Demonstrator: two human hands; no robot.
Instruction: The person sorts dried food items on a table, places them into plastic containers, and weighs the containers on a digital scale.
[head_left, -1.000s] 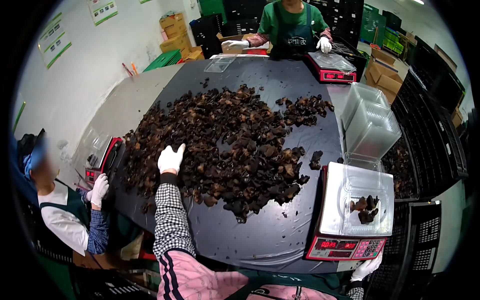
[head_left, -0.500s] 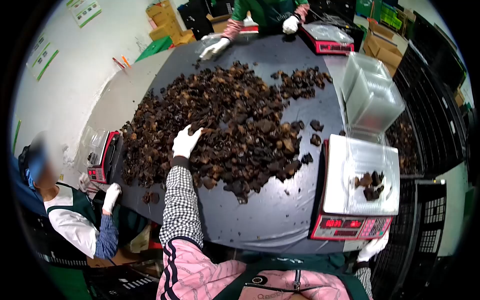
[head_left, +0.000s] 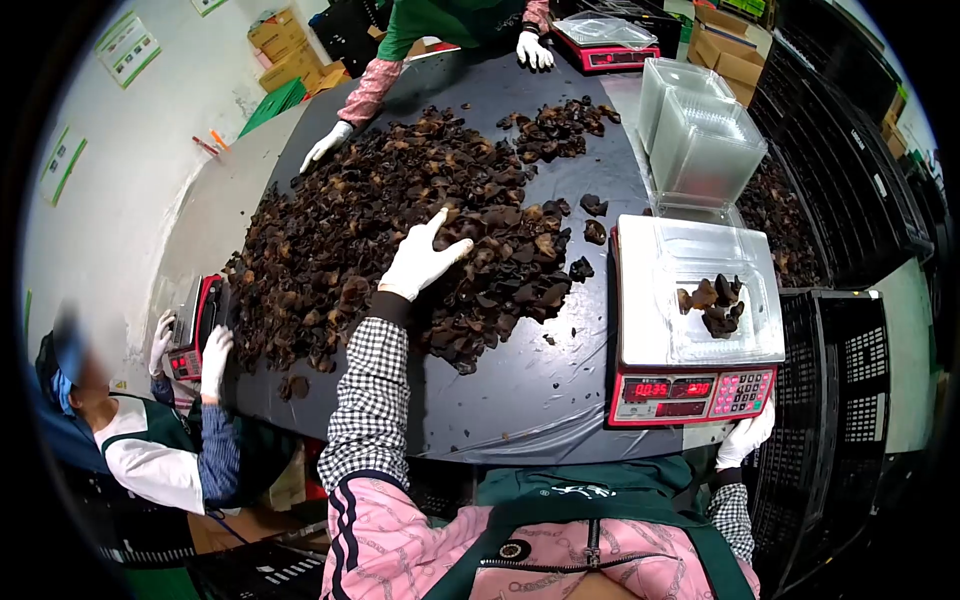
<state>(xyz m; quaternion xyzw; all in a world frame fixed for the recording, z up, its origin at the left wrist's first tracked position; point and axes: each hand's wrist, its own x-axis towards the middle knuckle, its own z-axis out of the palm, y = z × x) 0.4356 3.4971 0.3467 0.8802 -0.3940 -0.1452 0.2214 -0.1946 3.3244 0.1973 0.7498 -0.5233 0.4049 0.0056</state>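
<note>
My left hand (head_left: pixel 424 260), in a white glove, lies on the heap of dark brown fungus pieces (head_left: pixel 350 210), thumb and fingers spread, holding nothing visible. My right hand (head_left: pixel 747 436), also gloved, is at the lower right corner of the red and white scale (head_left: pixel 640 300); its fingertips are partly hidden by the scale. On the scale's plate an open clear plastic box (head_left: pixel 690 345) contains a few fungus pieces (head_left: pixel 718 312). The red display is lit.
Stacked clear boxes (head_left: pixel 705 150) stand behind the scale, with black crates (head_left: pixel 850 350) at the right. Across the table a person's gloved hand (head_left: pixel 325 146) touches the heap's edge. Another person (head_left: pixel 150 440) is at the left by a second scale (head_left: pixel 196 330).
My left hand has moved right across the heap, its fingers still spread. The person opposite has reached out to the heap's far left edge. The camera view has shifted.
</note>
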